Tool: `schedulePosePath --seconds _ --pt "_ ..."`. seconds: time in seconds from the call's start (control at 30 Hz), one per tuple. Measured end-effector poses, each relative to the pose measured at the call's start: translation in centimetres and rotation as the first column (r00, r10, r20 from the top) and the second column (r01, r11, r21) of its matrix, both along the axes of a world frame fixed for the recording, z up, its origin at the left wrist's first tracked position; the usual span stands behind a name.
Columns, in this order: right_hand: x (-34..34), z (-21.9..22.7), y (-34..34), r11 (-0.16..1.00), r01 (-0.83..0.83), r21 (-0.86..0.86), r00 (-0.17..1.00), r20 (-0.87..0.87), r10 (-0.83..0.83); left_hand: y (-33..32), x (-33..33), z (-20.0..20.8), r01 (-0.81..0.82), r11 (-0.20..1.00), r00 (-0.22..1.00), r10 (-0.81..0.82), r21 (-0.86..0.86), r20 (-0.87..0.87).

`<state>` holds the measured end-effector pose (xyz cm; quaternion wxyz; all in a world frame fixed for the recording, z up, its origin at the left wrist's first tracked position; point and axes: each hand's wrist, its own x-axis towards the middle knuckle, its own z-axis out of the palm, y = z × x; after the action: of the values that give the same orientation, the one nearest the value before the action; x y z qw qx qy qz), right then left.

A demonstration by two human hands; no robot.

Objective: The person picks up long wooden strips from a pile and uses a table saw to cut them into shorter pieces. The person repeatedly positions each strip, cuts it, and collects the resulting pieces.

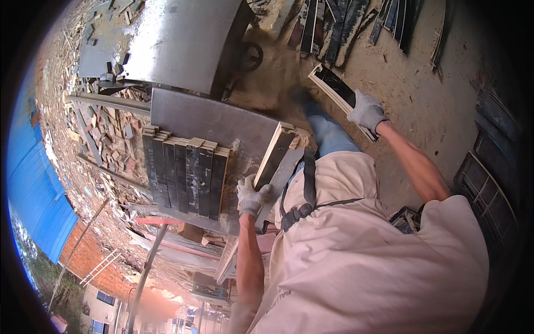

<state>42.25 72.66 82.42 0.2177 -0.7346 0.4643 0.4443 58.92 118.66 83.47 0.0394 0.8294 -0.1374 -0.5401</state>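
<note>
My left hand (253,197), in a grey knit glove, is closed on the near end of a short black-faced wooden board (276,158) with pale edges. That board lies along the edge of the metal table (206,114) beside my waist. Out to the right, my gloved right hand (367,111) grips other black-faced wooden boards (336,89), held above the ground next to my leg. Their exact number is hard to make out. Left of my left hand, a row of several black-faced strips (186,178) lies side by side on the table.
A large metal machine housing (183,39) rises beyond the table, with a dark handwheel (252,57) at its side. Long dark boards (334,28) lie on the dusty ground at the top. Wood offcuts (114,133) are heaped past the table's left side. A metal frame (484,178) stands far right.
</note>
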Motion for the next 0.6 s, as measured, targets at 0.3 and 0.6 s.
schedulePosePath --seconds 0.3,0.6 --pt "4.0 0.2 -0.5 0.995 -0.097 0.013 0.994 0.057 0.096 2.5 2.8 3.6 -0.383 0.905 0.902 0.41 -0.188 0.137" --pt "5.4 0.8 1.8 0.981 -0.194 -0.029 0.971 0.136 0.196 16.5 17.6 9.0 -0.645 0.729 0.733 0.675 -0.228 0.083"
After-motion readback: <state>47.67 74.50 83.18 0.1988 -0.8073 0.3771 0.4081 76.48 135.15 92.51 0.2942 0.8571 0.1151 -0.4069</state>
